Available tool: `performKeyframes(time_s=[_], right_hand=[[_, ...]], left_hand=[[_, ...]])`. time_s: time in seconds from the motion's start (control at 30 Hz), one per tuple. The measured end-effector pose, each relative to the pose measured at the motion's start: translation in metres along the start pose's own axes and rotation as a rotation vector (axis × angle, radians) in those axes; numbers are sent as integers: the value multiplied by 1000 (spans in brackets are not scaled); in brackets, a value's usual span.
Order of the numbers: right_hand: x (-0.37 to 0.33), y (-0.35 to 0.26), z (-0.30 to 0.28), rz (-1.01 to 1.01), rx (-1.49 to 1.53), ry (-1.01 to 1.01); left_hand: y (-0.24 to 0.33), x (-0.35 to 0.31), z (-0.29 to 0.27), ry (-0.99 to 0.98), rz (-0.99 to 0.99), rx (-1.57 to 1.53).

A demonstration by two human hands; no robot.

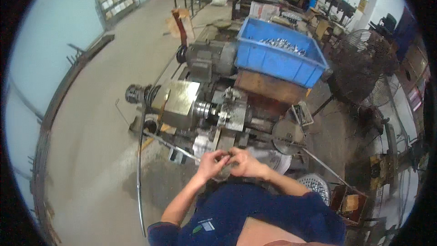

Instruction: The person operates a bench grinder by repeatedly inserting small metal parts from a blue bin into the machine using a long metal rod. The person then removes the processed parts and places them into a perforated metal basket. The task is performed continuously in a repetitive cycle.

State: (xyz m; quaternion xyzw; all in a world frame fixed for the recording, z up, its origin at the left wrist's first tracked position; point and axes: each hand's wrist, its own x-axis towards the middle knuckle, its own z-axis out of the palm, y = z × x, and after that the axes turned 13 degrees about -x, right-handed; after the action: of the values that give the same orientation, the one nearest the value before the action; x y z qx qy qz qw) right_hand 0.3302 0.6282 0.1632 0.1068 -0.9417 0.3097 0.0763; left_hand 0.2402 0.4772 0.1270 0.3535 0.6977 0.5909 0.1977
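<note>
My left hand (pixel 210 165) and my right hand (pixel 246 164) meet in front of my body, fingers bent and pinched together. Whatever sits between the fingertips is too small and covered to name. Just below them shows a greyish, roundish patch that I cannot identify. Beyond my hands stands a small lathe-like machine (pixel 234 115), with a shiny metal spindle (pixel 205 109) at its left side and a flat brass-coloured cover (pixel 181 96) over the housing. A metal bar (pixel 175 147) slants from the left toward my left hand.
A blue plastic crate (pixel 277 66) holding many small metal parts rests on a wooden box (pixel 268 89) behind the machine. At right stands a large floor fan (pixel 362 66). By my right elbow are a perforated bowl (pixel 315 183) of metal parts and an open box (pixel 348 204).
</note>
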Motion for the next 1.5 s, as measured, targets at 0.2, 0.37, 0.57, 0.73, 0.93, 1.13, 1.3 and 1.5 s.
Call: performKeyframes(time_s=[0.2, 0.37, 0.57, 0.73, 0.93, 1.13, 1.3, 1.5], right_hand=[[41, 0, -3, -37, -3, -211], [106, 46, -8, -69, -288, -8], [173, 106, 17, 152, -687, -123], [180, 121, 28, 277, -507, -136], [186, 116, 29, 310, -436, -107], [194, 98, 26, 369, -293, 41], [193, 107, 36, 439, -352, 100], [194, 110, 42, 403, -353, 190]], left_hand=[[14, -16, -60, -156, -221, -270], [11, -67, -151, 279, -343, 303], [-45, -158, -245, 507, -611, 817], [-57, -191, -233, 546, -740, 635], [-70, -179, -217, 557, -838, 572], [-109, -166, -231, 646, -745, 707], [-111, -150, -248, 593, -821, 821], [-142, -170, -392, 438, -636, 1274]])
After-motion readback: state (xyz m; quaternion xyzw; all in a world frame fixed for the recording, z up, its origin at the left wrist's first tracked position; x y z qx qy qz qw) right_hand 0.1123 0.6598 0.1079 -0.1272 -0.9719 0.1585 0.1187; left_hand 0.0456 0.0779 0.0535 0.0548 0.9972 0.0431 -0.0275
